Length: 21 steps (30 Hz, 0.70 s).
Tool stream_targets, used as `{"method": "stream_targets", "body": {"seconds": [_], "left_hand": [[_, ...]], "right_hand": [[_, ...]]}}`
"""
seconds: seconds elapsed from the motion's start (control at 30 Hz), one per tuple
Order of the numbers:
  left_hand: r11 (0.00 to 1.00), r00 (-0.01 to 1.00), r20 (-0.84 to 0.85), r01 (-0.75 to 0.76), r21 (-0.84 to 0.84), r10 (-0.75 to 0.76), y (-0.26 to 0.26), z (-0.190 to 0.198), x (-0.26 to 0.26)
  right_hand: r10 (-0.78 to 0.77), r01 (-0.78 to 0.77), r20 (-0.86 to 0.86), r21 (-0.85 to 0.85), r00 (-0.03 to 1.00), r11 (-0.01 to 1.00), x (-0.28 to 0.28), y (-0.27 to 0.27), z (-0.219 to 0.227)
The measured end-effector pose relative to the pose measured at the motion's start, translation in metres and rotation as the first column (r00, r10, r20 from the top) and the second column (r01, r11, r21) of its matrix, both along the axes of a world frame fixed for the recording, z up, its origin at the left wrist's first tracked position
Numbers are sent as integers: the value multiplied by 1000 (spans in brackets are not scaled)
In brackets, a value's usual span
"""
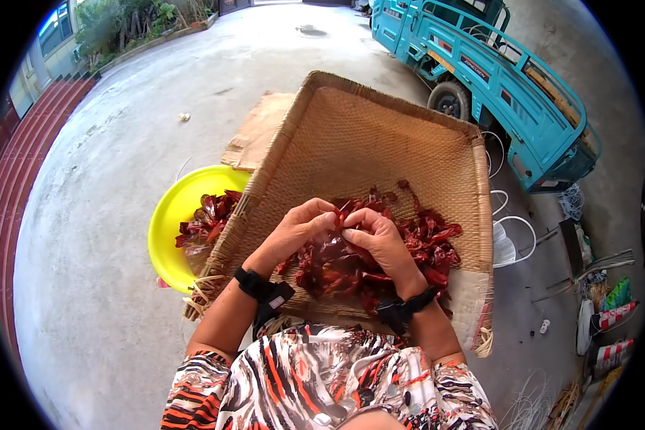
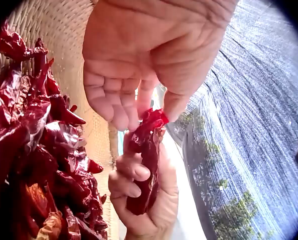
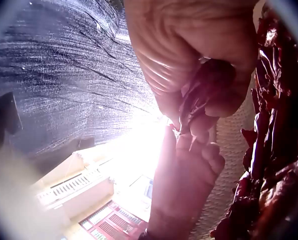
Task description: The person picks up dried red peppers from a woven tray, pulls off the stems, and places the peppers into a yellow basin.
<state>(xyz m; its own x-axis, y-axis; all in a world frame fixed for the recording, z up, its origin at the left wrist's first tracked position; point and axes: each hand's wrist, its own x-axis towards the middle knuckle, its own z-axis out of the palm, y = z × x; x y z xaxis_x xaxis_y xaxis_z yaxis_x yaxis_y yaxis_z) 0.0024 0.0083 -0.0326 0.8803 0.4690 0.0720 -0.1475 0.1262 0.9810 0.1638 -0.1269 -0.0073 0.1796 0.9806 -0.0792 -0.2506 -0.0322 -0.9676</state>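
Observation:
Over a heap of dried red chili peppers [image 1: 437,247] my two hands meet at one chili pepper [image 2: 151,162]. My left hand [image 1: 304,228] pinches the pepper's end between thumb and fingertip, as the left wrist view shows. The rest of the pepper lies in my right hand [image 1: 380,240], whose fingers curl round it. From the right wrist view, the dark pepper [image 3: 204,90] sits inside the right hand's grip, with the left fingertips at its end. The heap lies in a wide woven basket [image 1: 387,129] in front of the body.
Left of the basket stands a yellow basin [image 1: 166,233] with more red chilies, beside a cardboard piece [image 1: 254,132]. A blue cargo tricycle [image 1: 494,86] is parked beyond, at the right. A white bucket [image 1: 504,244] and assorted clutter [image 1: 609,315] line the right side.

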Motion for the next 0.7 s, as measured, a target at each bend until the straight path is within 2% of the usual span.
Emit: {"method": "stream_targets", "body": {"seconds": [0.2, 0.3, 0.4, 0.53, 0.7], "left_hand": [[999, 1000, -17, -7, -38, 6, 3, -4, 0], [997, 999, -41, 28, -78, -31, 4, -4, -1], [976, 998, -5, 55, -212, -57, 4, -8, 0], [983, 987, -11, -163, -86, 163, 5, -8, 2], [879, 875, 97, -476, -11, 475, 7, -7, 2]], "right_hand": [[9, -6, -57, 47, 998, 999, -2, 3, -17], [34, -33, -27, 58, 999, 998, 0, 3, -20], [21, -18, -43, 63, 999, 998, -1, 2, -18], [-70, 65, 56, 82, 996, 995, -4, 1, -16], [-74, 71, 85, 33, 994, 997, 6, -5, -17]]}}
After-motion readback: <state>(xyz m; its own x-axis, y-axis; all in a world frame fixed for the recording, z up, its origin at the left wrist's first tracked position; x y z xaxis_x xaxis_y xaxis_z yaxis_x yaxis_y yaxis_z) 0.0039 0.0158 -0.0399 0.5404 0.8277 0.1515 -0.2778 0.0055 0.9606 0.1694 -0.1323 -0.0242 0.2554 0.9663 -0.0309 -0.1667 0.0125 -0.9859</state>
